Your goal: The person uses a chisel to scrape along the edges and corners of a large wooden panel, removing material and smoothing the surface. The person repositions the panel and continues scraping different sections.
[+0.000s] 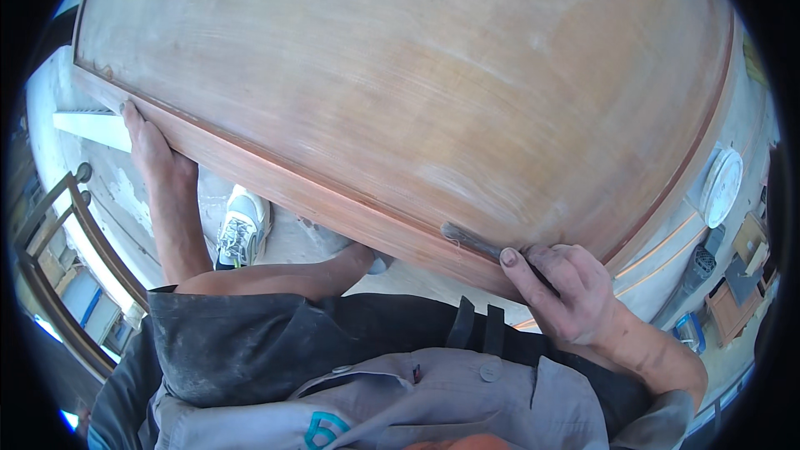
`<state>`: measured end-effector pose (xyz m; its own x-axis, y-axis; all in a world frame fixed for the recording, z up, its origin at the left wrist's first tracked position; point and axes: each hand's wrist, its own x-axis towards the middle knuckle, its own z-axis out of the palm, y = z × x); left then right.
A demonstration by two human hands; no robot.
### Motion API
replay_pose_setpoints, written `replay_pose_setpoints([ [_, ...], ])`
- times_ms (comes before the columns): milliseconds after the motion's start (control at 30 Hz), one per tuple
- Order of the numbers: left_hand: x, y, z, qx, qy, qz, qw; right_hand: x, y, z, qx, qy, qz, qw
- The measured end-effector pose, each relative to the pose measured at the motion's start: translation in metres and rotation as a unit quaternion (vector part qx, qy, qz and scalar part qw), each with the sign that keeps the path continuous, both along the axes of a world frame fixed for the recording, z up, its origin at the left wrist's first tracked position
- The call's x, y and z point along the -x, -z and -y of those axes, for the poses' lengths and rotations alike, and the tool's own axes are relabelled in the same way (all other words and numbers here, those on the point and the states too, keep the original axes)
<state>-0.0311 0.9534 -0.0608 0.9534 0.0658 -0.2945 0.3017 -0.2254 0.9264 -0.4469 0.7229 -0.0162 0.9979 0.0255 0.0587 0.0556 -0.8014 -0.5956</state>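
Observation:
A large wooden panel [400,75] with a raised, reddish border strip [317,200] lies before me, its surface marked by pale dusty patches. My left hand [154,150] grips the border near the far left corner, thumb at the top edge and the other fingers mostly hidden beneath. At the near right part of the same border, my right hand [567,287] is closed around a narrow, flat-bladed dark tool [473,239]. The blade points left and lies low along the inner side of the border, with a thin shaving or thread by its tip. Its handle is mostly covered by my fingers.
A metal frame with a round knob [83,172] stands at the left. My shoe [244,225] is on the floor under the panel's edge. At the right are a round white lid [722,187], a dark grey tool [702,265], orange cords [658,257] and wood pieces [733,310].

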Motion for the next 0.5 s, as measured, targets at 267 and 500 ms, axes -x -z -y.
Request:
replay_pose_setpoints([
  [267,0.008,-0.006,0.01,-0.01,-0.049,-0.004,0.999,-0.024,0.005,-0.007,0.026,-0.005,0.031,0.999],
  [500,0.003,-0.001,0.006,0.008,-0.028,0.005,1.0,-0.053,0.006,-0.015,0.026,-0.003,0.028,0.999],
])
